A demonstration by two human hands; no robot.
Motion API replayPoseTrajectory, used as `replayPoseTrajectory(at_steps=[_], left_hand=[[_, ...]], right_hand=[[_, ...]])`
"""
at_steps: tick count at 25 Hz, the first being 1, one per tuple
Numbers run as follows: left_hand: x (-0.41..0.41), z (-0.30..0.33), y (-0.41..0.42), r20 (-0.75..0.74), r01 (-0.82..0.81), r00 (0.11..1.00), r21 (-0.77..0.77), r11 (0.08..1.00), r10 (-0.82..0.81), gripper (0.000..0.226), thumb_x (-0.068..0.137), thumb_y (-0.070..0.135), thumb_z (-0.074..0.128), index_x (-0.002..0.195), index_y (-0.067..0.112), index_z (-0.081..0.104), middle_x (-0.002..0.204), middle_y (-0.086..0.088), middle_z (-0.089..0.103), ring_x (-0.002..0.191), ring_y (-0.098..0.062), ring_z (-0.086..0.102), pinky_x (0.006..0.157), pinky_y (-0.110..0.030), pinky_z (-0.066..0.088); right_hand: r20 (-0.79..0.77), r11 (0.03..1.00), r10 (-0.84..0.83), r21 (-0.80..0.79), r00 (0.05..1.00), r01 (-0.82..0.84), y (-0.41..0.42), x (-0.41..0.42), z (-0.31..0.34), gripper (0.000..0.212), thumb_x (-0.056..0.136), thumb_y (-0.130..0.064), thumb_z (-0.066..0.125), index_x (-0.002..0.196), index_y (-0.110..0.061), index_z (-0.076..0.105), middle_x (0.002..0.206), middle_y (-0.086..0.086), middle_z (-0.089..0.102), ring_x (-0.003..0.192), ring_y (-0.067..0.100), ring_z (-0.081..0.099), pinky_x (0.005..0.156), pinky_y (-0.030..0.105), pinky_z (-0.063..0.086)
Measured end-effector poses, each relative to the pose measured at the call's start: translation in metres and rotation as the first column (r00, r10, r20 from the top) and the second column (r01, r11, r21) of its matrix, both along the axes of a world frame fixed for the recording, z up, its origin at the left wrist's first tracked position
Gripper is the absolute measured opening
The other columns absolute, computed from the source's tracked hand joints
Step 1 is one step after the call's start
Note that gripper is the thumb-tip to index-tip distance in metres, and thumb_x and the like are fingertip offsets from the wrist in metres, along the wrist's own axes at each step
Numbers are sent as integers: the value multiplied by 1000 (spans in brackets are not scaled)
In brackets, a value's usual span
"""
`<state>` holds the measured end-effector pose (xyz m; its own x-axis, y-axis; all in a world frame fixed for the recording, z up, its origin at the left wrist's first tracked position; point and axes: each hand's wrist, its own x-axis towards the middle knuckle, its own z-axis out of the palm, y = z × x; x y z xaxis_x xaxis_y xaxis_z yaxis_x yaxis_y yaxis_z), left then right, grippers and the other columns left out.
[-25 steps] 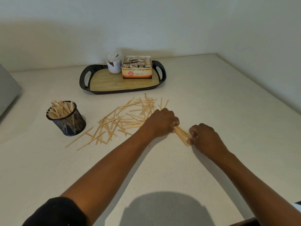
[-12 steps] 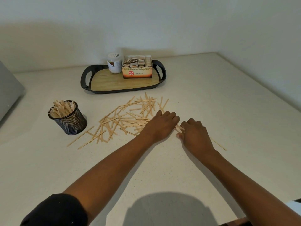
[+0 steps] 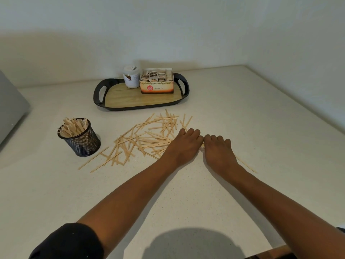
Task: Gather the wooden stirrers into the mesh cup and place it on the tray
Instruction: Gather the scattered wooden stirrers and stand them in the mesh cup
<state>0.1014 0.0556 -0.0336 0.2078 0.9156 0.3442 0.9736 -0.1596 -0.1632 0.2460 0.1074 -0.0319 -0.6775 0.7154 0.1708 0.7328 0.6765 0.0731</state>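
Loose wooden stirrers (image 3: 149,139) lie scattered on the pale counter in front of the tray. My left hand (image 3: 183,144) rests palm down on the right edge of the pile, fingers curled over some of them. My right hand (image 3: 218,150) touches it, knuckles up, covering a small bundle; one stirrer (image 3: 246,165) pokes out from under it to the lower right. The black mesh cup (image 3: 80,141) stands upright at the left, well away from both hands, with several stirrers in it. The black-rimmed tray (image 3: 99,90) with a wood-look floor sits further back.
On the tray stand a white jar (image 3: 131,76) and an open ginger tea box (image 3: 156,84), which fill its back right part. A grey object (image 3: 11,105) lies at the far left edge. Walls close off the counter at the back and right.
A second ago both hands held a bundle of stirrers lifted between them. They have since lowered it onto the counter and drawn together, flat over it.
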Motion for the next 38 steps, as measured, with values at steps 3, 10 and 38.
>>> replayPoseTrajectory(at_steps=[3,10,38], left_hand=[[-1,11,1,20,-38,999,21,999,38,29,89,12,29,96,10,57,90,-7,58,85,-28,54,83,-43,37],[-24,36,-1,220,41,975,-43,998,-30,21,101,25,40,109,10,52,97,-8,56,82,-24,51,71,-40,40],[-162,86,-144,793,-345,517,-151,926,322,16,101,7,38,106,-2,50,91,-14,61,73,-18,54,68,-35,46]], right_hand=[[-75,996,88,-28,993,-91,8,0,13,8,94,-10,40,97,-12,47,80,5,60,62,21,49,60,35,40],[-99,958,286,8,953,-287,28,-4,49,4,96,-11,50,99,-11,48,72,1,51,54,19,46,50,37,43],[-681,767,85,-421,727,-484,-83,-238,117,20,90,-38,60,79,-21,58,68,-4,60,57,8,56,52,24,39]])
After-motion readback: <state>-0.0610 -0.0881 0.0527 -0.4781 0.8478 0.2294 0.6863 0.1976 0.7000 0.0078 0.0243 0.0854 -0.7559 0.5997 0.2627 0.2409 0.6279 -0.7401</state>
